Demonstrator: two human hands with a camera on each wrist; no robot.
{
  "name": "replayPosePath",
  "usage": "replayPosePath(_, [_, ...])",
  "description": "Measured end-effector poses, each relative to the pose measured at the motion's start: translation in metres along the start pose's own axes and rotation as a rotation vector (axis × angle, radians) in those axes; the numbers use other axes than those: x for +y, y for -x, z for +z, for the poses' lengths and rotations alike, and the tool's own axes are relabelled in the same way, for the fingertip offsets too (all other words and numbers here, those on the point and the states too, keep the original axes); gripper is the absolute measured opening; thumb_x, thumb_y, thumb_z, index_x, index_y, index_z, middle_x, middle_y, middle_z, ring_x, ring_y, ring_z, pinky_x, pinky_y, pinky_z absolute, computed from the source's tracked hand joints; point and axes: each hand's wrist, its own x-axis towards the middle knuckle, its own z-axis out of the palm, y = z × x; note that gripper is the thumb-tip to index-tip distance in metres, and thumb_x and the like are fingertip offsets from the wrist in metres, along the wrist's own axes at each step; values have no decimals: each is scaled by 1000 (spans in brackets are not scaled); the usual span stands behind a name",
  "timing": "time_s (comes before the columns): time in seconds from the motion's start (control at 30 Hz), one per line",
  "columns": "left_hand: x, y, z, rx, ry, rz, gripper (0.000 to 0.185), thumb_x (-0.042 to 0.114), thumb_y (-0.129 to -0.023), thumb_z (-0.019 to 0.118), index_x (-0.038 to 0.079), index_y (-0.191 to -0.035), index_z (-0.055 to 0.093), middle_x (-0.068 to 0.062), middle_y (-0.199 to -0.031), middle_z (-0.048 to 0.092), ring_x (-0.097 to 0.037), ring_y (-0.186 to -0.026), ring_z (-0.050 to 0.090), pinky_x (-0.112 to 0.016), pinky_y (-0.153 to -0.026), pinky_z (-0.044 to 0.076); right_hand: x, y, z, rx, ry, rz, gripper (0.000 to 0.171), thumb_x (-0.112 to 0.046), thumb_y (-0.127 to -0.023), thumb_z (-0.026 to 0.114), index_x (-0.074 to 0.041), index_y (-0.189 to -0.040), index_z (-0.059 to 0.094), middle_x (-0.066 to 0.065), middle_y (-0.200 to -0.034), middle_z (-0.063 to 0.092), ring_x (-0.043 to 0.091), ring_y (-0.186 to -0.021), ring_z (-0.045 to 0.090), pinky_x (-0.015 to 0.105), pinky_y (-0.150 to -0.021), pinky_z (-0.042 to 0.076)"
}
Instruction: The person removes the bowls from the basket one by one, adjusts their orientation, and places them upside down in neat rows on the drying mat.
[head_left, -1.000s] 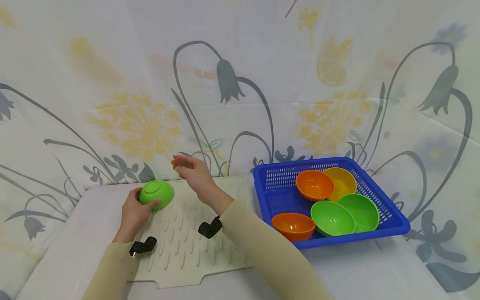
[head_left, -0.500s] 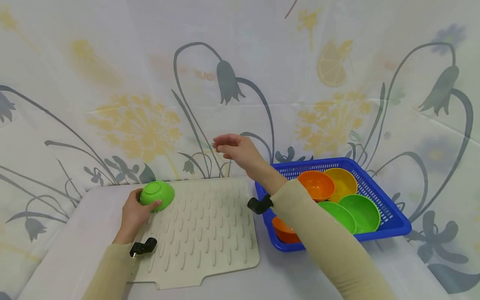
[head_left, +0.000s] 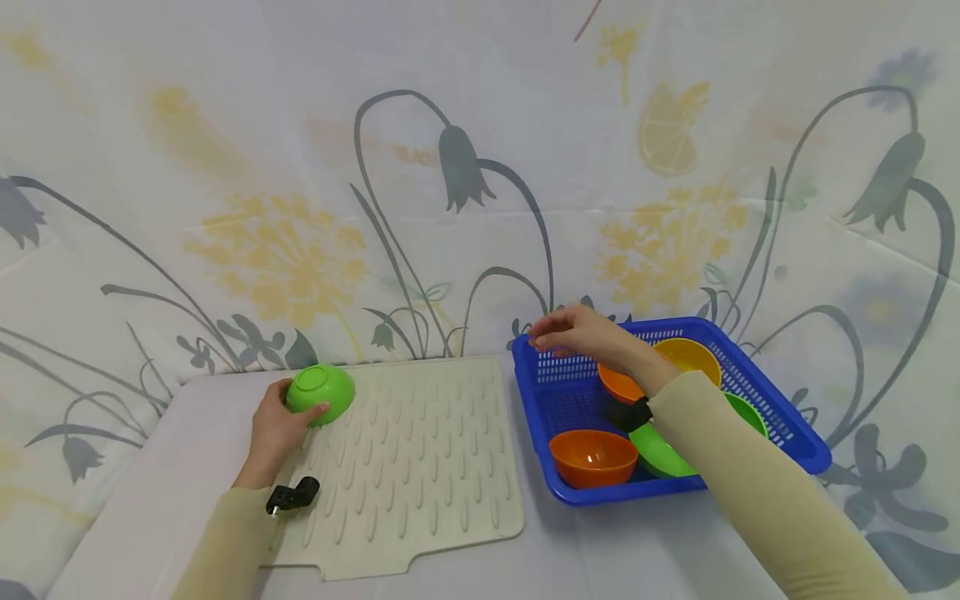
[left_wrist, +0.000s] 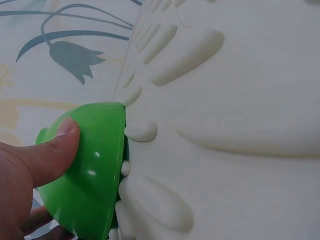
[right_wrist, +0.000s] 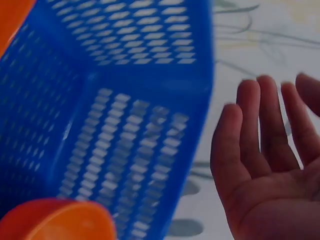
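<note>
My left hand point(head_left: 279, 425) grips an upturned green bowl point(head_left: 321, 392) at the far left corner of the cream drying mat point(head_left: 420, 467). In the left wrist view my thumb lies across the green bowl point(left_wrist: 92, 170), whose rim rests against the mat's ridges point(left_wrist: 210, 150). My right hand point(head_left: 577, 333) hovers over the far left corner of the blue basket point(head_left: 540, 379), fingers relaxed and holding nothing. The right wrist view shows that palm point(right_wrist: 272, 175) beside the basket's mesh wall point(right_wrist: 125, 125). In the basket lie orange point(head_left: 592, 457), green point(head_left: 660, 450) and yellow point(head_left: 690, 354) bowls.
A floral cloth covers the table and hangs as a backdrop. Another orange bowl point(head_left: 618, 383) and a second green bowl point(head_left: 746, 408) lie partly hidden behind my right forearm. Small black cameras sit on both wrists point(head_left: 292, 496).
My right hand has swung from above the mat rightward to the basket's far left corner. The left hand and the green bowl have stayed in place.
</note>
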Motion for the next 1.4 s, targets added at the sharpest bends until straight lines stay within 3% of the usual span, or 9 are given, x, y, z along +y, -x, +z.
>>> replayPosePath(0.2, [1, -2, 1, -2, 3, -1, 82, 21, -89, 76, -10, -148, 28, -35, -144, 40, -47, -133, 38, -58, -109, 32, 23, 7, -9, -218, 134, 80, 32, -12, -96, 65, 2, -124, 66, 19, -124, 64, 39, -115, 58, 48, -99, 49])
replayPosePath(0.4, [0, -2, 0, -13, 4, -7, 82, 22, -90, 75, -9, -148, 28, -34, -145, 38, -47, -134, 37, -58, -110, 31, 33, 11, -7, -455, 234, 198, 37, -10, -92, 70, -2, -128, 66, 15, -127, 65, 31, -115, 63, 42, -97, 52])
replayPosePath(0.53, [-1, -2, 0, -20, 9, -7, 82, 24, -90, 75, -9, -148, 28, -34, -145, 38, -47, -134, 36, -59, -109, 31, 40, 13, -4, -530, 263, 276, 39, -8, -90, 70, -6, -129, 66, 11, -127, 66, 26, -112, 64, 41, -98, 51])
replayPosePath(0.7, [-2, -2, 1, -6, 7, 0, 82, 24, -89, 76, -8, -148, 29, -34, -145, 39, -47, -134, 37, -59, -108, 32, 44, 14, -2, -537, 268, 337, 41, -2, -87, 71, -10, -127, 69, 7, -115, 69, 22, -105, 65, 42, -94, 54])
replayPosePath(0.97, [-2, -2, 0, -25, 6, -11, 83, 23, -90, 75, -9, -149, 26, -34, -146, 37, -47, -135, 35, -59, -110, 31, 50, 13, -1, -476, 276, 340, 36, 3, -86, 70, -11, -119, 74, 8, -101, 66, 22, -93, 63, 37, -86, 57])
replayPosePath(1.17, [-1, 1, -1, -19, -2, -15, 83, 23, -90, 75, -9, -149, 27, -34, -146, 37, -48, -134, 36, -59, -109, 31, 51, 14, 0, -422, 314, 361, 30, 7, -87, 68, -14, -107, 77, 6, -103, 68, 23, -94, 65, 38, -84, 58])
replayPosePath(1.4, [-1, -1, -1, -15, 7, -7, 83, 23, -90, 76, -9, -149, 27, -34, -145, 38, -47, -133, 37, -59, -109, 32, 47, 16, -7, -412, 314, 325, 32, 9, -88, 65, -14, -108, 76, 4, -105, 70, 23, -95, 66, 38, -84, 58])
